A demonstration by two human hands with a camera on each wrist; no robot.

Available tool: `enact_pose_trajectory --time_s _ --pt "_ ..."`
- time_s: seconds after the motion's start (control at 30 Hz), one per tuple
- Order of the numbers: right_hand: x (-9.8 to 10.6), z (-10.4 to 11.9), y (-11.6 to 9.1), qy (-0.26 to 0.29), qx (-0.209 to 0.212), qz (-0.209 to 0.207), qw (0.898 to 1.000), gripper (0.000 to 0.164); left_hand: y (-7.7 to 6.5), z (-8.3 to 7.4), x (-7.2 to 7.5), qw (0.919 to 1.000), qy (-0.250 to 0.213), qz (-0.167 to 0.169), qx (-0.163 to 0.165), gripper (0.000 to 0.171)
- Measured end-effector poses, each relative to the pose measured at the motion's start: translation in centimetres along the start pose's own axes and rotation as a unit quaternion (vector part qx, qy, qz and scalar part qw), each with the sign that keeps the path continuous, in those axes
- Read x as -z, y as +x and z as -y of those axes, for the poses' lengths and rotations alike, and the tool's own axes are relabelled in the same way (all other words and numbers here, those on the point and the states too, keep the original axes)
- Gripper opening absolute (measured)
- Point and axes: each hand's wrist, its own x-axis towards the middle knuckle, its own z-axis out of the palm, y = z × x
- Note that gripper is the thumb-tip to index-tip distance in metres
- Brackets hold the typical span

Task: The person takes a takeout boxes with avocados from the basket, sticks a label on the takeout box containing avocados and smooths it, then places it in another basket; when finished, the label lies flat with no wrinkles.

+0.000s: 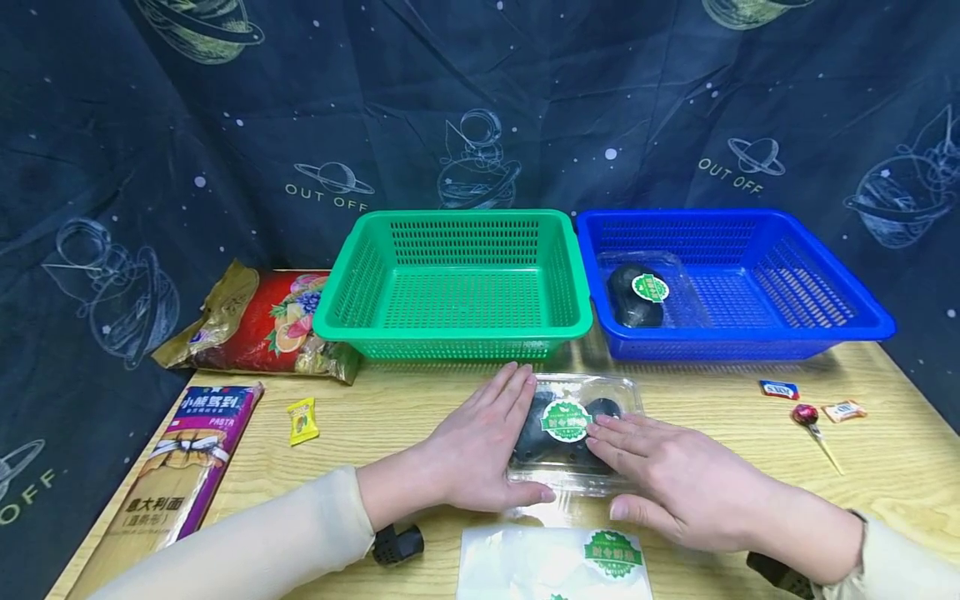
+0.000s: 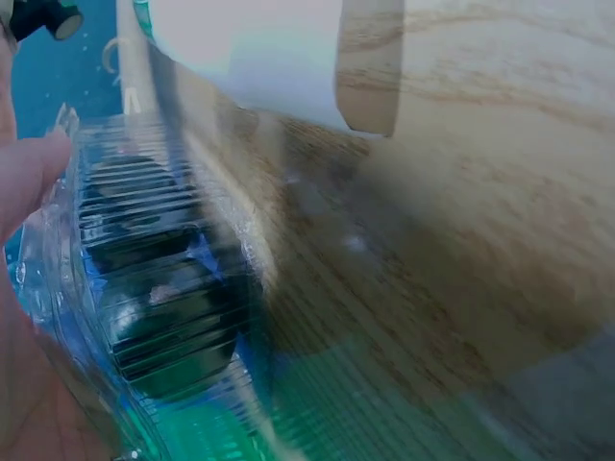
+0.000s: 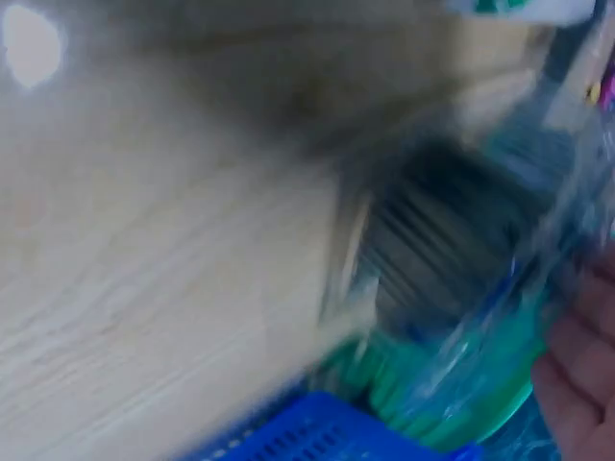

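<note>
A clear plastic clamshell box point(image 1: 577, 483) lies on the table in the head view, with dark rounded items point(image 2: 168, 327) inside. On its lid sits a round green-and-white sticker point(image 1: 566, 420). My left hand point(image 1: 480, 446) rests along the box's left side, fingers straight and thumb near the front corner. With fairly straight fingers, my right hand point(image 1: 667, 475) touches the lid at the sticker's right edge. In the right wrist view the dark contents point(image 3: 452, 240) are blurred. A white sticker sheet point(image 1: 540, 562) with green stickers lies in front of the box.
Behind stand a green basket point(image 1: 453, 333) and a blue basket point(image 1: 720, 333), which holds a similar stickered box point(image 1: 637, 296). At left are a red bag point(image 1: 270, 321), a pasta packet point(image 1: 183, 458) and a yellow sweet point(image 1: 303, 421). A lollipop point(image 1: 806, 417) and small wrapped sweets point(image 1: 780, 389) lie right.
</note>
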Motion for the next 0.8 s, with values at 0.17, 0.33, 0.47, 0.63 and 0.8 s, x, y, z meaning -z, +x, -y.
enact_pose_trajectory --time_s 0.17,0.33,0.47,0.63,0.8 --pt "0.3 -0.7 0.8 0.061 -0.017 0.005 0.998 0.045 0.0 0.0 0.2 0.9999 -0.008 0.011 0.003 0.115" --pt "-1.1 0.4 2.3 0.037 -0.014 0.038 0.999 0.060 -0.1 0.0 0.3 0.9999 -0.007 0.012 0.001 0.114" --pt "-1.8 1.3 2.7 0.003 -0.014 0.039 0.999 0.069 -0.1 -0.1 0.2 1.0000 -0.004 0.004 0.000 0.114" --pt "-2.1 2.1 2.6 -0.003 -0.006 0.040 0.999 0.076 0.1 -0.2 0.1 1.0000 -0.003 0.003 0.004 0.114" --pt "-1.8 2.5 2.6 0.050 0.007 0.050 0.997 0.072 0.2 -0.2 0.0 0.9999 -0.006 0.003 0.007 0.116"
